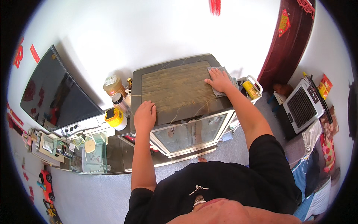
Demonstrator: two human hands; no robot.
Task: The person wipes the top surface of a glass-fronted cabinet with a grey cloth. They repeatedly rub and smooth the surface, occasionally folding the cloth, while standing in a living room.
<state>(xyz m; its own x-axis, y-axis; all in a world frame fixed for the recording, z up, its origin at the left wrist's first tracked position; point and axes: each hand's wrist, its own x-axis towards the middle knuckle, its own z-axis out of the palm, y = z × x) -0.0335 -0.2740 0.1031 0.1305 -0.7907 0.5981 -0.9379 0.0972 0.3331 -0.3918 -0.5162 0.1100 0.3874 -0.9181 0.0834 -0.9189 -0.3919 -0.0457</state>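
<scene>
A low cabinet with a dark, stone-patterned top [176, 86] and pale-framed glass doors [193, 134] stands before me against the white wall. My right hand [219, 79] lies flat near the top's right edge and holds a folded grey cloth [219, 93] down under its palm. Toward the left front corner, my left hand [145, 116] rests on the surface with nothing in it, its thumb apart from the fingers. Part of the cloth is hidden beneath the right hand.
Left of the cabinet stand a yellow-and-white container [116, 119], a dark-lidded jar [120, 100] and a large plastic bottle [114, 85]. A television [58, 92] and a glass tank [89, 154] are further left. On the right are a white basket [258, 84] and a grey appliance [300, 105].
</scene>
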